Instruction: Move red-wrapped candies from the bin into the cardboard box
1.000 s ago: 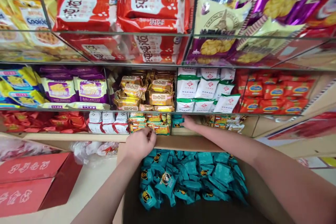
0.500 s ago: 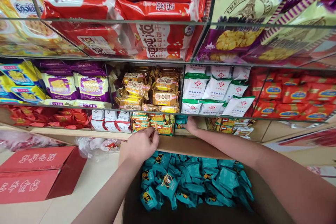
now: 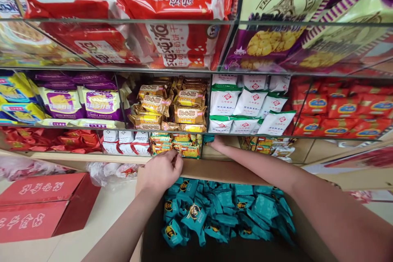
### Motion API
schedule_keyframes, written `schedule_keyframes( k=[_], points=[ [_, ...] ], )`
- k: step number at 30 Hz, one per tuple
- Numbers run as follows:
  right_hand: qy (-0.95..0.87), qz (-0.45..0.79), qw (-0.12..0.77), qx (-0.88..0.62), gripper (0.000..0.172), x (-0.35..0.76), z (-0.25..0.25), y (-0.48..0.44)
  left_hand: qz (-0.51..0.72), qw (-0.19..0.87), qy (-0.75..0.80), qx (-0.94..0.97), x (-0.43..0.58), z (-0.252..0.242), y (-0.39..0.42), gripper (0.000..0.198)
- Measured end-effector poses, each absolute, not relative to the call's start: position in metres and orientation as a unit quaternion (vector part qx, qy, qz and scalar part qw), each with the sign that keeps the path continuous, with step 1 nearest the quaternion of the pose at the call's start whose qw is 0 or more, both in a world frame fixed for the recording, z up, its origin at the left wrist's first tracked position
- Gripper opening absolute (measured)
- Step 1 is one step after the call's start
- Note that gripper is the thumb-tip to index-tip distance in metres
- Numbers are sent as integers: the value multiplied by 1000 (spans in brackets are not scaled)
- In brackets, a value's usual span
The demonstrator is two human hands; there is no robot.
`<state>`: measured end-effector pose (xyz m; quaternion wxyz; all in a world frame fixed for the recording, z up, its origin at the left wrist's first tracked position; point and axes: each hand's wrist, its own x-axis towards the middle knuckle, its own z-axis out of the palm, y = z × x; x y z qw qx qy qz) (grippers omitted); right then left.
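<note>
Inside a low shelf compartment, my right hand [image 3: 216, 143] reaches in, its fingertips largely hidden. A teal snack packet [image 3: 209, 138] shows at its fingers, under the glass shelf above. My left hand [image 3: 162, 168] is closed at the far left corner of an open cardboard box [image 3: 215, 170], its fingers curled over the rim. Many small teal packets [image 3: 195, 215] with yellow-and-black emblems lie loose in the box below my forearms. Just beyond my left hand are yellow-and-green packets [image 3: 186, 150] in the neighbouring compartment.
Glass dividers and shelf edges [image 3: 172, 132] frame the compartments. Above sit brown-gold packets [image 3: 190, 114], white-green packets [image 3: 253, 101] and red packets [image 3: 345, 106]. A red carton [image 3: 46, 206] stands on the floor at left, with plastic bags [image 3: 113, 170] behind it.
My right hand has gone deeper and slightly left into the compartment, and less of the teal packet there shows. My left hand stays at the box rim. The view has shifted slightly.
</note>
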<state>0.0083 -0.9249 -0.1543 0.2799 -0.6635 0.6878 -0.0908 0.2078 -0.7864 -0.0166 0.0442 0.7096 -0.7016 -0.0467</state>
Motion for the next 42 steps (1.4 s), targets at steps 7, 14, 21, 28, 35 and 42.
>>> schedule_keyframes(
  k=[7,14,21,28,35,42],
  points=[
    [680,-85,306,-661,28,7,-139,-920,-44,41,-707,705,208,-17,-787,34],
    [670,-71,315,-668,33,1,-114,-912,-30,33,-710,703,211,-18,-789,35],
    [594,-91,313,-736,39,-35,-34,-856,-21,26,-700,713,215,-24,-793,44],
    [387,-215,204,-873,17,-62,-48,-688,-20,33,-695,718,214,-26,-792,42],
    [552,-113,267,-781,21,-44,-159,-670,1,57,-703,709,212,-25,-792,42],
    [600,-212,321,-702,11,-62,-140,-678,20,199,-743,639,205,-19,-764,33]
  ],
)
